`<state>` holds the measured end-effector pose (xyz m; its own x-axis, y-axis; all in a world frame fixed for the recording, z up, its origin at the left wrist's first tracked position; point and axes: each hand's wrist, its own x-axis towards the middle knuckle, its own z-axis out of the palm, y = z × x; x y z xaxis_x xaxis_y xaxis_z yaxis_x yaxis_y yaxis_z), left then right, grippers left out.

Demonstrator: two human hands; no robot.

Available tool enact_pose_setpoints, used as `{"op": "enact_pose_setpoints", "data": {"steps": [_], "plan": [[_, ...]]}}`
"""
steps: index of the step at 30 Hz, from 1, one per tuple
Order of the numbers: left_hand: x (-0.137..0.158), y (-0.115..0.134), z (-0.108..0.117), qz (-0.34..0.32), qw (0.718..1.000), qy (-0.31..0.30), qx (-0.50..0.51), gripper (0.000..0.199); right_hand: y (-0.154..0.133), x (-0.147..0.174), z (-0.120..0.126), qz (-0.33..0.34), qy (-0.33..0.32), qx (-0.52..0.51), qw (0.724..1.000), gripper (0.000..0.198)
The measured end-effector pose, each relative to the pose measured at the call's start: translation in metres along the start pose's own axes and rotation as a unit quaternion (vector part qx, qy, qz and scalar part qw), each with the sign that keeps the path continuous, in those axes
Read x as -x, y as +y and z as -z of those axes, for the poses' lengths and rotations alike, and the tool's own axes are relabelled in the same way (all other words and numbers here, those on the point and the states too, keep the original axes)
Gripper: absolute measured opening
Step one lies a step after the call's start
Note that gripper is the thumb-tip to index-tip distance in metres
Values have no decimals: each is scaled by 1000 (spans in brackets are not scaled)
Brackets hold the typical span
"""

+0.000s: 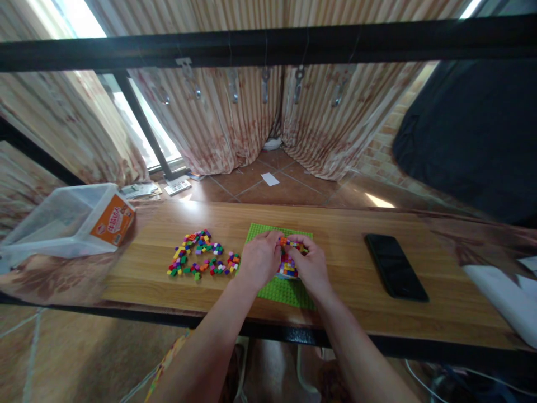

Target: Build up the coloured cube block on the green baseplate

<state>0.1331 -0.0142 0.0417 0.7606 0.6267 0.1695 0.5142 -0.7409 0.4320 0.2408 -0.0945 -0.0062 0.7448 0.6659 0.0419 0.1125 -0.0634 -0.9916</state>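
Note:
A green studded baseplate [285, 294] lies on the wooden table in front of me. Over it is a build of small multicoloured toy bricks [288, 267], with a pale layer along its near edge. My left hand [262, 257] grips the build's left side, fingers curled in. From the right, my right hand [310, 263] closes thumb and fingers on the build's upper edge, where orange bricks [284, 242] show between the hands. My fingers cover much of the build, so I cannot tell whether it touches the baseplate.
Loose coloured bricks [205, 263] lie scattered left of the baseplate. A black phone [395, 267] rests on the table [344, 302] to the right. At the far left stands a clear plastic bin [54, 218] with an orange label. A black bar [268, 47] crosses above, with hanging clips.

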Motion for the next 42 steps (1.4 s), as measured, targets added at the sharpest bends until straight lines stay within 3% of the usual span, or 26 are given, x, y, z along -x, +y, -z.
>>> {"op": "enact_pose_setpoints", "data": {"steps": [19,32,38,42], "plan": [[1,3,-6,23,1000,0,4,34,-3,-4,-7,-24,14,31,999,36],[2,3,-7,29,1000,3,13,37,-4,-7,-12,-33,35,46,998,29],[0,-1,1,48,995,3,90,37,-1,-5,2,-34,-17,-7,999,42],[-3,-8,5,67,991,45,109,36,2,-9,15,-27,-8,-62,998,46]]}}
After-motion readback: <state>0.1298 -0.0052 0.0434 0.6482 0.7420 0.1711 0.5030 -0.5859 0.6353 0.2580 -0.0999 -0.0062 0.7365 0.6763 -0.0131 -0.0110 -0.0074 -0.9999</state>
